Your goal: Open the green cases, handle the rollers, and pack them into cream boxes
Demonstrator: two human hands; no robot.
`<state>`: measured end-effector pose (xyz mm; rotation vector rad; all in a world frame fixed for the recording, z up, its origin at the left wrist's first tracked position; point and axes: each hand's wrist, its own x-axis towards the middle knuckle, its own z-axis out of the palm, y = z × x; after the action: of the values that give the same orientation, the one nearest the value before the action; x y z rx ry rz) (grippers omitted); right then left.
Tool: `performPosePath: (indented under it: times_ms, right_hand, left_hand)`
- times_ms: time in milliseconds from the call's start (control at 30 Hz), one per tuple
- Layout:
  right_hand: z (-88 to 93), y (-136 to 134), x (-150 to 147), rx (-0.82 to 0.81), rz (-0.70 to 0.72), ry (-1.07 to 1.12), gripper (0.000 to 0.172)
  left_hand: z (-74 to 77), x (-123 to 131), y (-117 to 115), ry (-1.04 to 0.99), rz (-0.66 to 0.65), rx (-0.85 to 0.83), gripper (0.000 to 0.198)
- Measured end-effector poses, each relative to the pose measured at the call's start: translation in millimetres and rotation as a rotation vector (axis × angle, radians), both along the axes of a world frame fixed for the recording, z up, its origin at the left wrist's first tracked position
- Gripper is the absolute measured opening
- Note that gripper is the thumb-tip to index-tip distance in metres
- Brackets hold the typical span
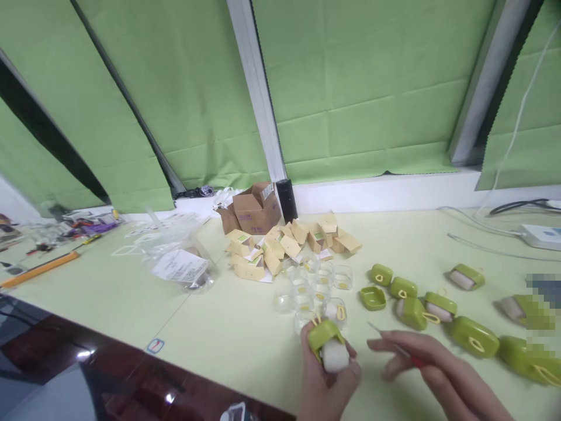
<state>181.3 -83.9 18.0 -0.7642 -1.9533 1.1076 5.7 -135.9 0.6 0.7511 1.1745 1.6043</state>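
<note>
My left hand (pixel 325 381) holds a small green case (pixel 324 334) with a white block (pixel 335 355) sticking out of it, low in the middle of the view. My right hand (pixel 432 368) is beside it on the right and pinches a thin red-handled tool (pixel 397 348) whose metal tip points left toward the case. Several more green cases (pixel 414 310) lie on the pale table to the right, some with yellow loops. Several clear plastic cups (pixel 313 286) stand just beyond my left hand.
A heap of small tan cardboard boxes (pixel 280 248) and an open brown carton (pixel 256 207) sit at the back centre by a black cylinder (pixel 286 200). Clear plastic bags (pixel 179 263) lie left. A white power strip (pixel 541 235) with cables is far right. The dark table edge (pixel 109 362) runs lower left.
</note>
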Motion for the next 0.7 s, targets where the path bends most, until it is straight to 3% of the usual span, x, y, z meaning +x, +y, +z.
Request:
performPosePath:
  times_ms: [100,200,300,400,500,633,700]
  right_hand:
    - [24.1,19.9,-20.4,-0.032,0.018,-0.003,0.018]
    - [36.2,32.3,-52.3,-0.164,0.140,0.050,0.028]
    - [35.7,39.8,-76.0,-0.233,0.211,0.189,0.029]
    - [31.9,50.1,-84.6,-0.208,0.180,0.280,0.028]
    - [30.7,62.1,-86.1,-0.144,0.127,0.268,0.027]
    - [30.0,66.6,-92.3,-0.131,0.130,0.253,0.026]
    - [28.3,62.2,-97.7,-0.163,0.155,0.276,0.024]
  left_hand:
    - [16.8,-14.3,5.3,0.345,0.116,-0.031,0.062]
    - [28.9,-25.1,10.5,0.495,-0.009,-0.025,0.065]
    - [32.6,-41.0,16.9,0.646,-0.106,-0.024,0.045]
    - [28.7,-61.1,22.5,0.864,-0.081,-0.058,0.023]
    - [19.0,-75.6,22.4,1.087,-0.028,-0.080,0.026]
    - [5.7,-75.6,17.9,1.097,0.058,-0.045,0.040]
    - [3.9,-68.9,18.3,1.052,0.167,0.005,0.036]
